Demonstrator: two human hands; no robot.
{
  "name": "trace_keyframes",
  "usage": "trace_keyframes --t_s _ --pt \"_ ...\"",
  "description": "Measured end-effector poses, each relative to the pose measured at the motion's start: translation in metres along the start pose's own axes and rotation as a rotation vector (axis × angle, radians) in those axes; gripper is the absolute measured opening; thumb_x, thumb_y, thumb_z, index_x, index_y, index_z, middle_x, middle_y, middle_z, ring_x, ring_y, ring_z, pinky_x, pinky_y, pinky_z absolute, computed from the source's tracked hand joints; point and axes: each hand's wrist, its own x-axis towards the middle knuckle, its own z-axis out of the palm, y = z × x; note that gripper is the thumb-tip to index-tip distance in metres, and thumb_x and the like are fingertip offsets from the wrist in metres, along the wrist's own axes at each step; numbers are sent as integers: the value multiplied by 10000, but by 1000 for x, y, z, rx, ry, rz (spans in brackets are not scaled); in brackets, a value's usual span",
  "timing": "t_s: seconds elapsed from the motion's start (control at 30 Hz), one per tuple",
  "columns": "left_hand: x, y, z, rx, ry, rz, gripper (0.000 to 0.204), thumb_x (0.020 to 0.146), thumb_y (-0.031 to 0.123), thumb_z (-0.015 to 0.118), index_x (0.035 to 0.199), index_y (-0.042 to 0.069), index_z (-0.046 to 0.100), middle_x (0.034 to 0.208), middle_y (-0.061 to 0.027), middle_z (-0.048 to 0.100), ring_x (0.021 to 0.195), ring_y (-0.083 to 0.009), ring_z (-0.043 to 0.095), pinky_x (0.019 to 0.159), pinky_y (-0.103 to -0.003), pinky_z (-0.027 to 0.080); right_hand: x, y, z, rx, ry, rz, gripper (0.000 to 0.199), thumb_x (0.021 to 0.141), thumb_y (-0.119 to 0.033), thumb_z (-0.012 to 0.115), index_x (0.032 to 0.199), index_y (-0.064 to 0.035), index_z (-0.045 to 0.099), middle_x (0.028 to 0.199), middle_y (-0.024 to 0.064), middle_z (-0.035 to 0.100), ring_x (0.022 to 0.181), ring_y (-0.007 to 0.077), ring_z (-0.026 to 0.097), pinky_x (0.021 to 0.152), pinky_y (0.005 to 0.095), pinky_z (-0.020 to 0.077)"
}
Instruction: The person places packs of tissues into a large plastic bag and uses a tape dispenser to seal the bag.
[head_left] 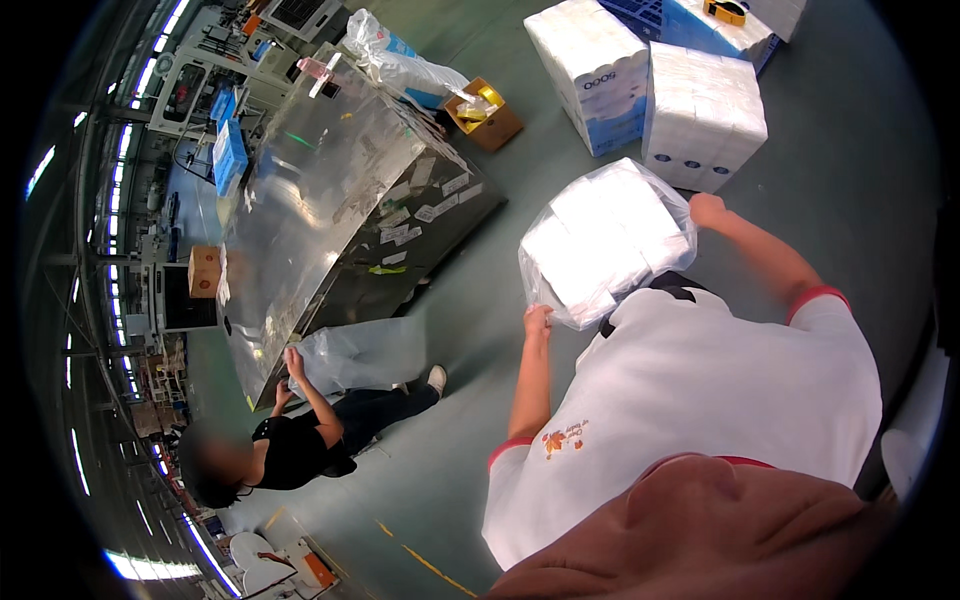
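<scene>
Far left there's a small brown carton [204, 272] by the edge of a big metal table [290, 215], with blue bins [229, 158] further off. A co-worker in black [295, 450] stands at the table's near end, holding a loose clear sheet or bag [365, 350], can't tell which. Past the table's far right corner sits an open cardboard box [487, 125] with yellow stuff in it. Then the wearer's left hand [537, 320], fingers closed on the near left edge of a clear plastic bag [537, 282]. The bag's right in front of the wearer, full of white packs [610, 235]. Two big white bundles [703, 115] stand just beyond it. Rightmost, the right hand [706, 211] is clenched on the bag's right edge.
</scene>
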Motion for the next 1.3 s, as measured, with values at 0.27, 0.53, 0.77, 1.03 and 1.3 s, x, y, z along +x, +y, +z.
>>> trace_keyframes --t_s 0.27,0.53,0.77,1.03,1.3 --pt "87 118 37 377 -19 170 263 675 46 667 899 37 530 601 -20 504 408 -103 366 358 -295 245 116 38 -45 -65 78 125 239 770 -152 533 936 -63 679 976 134 656 908 301 635 706 425 501" --pt "129 151 14 884 68 516 101 689 137 652 700 41 625 516 -68 531 409 -145 465 384 -322 347 189 62 -87 -50 178 111 233 760 -155 522 909 -79 685 974 122 660 918 259 639 711 393 505" --pt "87 188 -11 829 216 309 176 739 253 656 747 77 658 515 -45 542 426 -142 518 393 -290 392 223 67 -126 -57 133 22 244 728 -166 514 855 -41 681 911 157 662 876 285 643 712 392 509" --pt "39 151 21 -328 180 509 312 893 62 432 1202 45 475 698 -38 575 600 -129 573 487 -210 408 235 143 -104 1081 -53 -95 212 813 -107 506 915 -12 666 629 42 561 483 94 465 444 229 364" --pt "-9 35 78 444 -346 -16 247 896 305 509 968 93 614 727 21 594 630 -66 541 576 -201 412 144 105 -29 1106 -896 4 159 794 -162 539 918 -86 602 734 37 622 634 107 588 572 250 469"
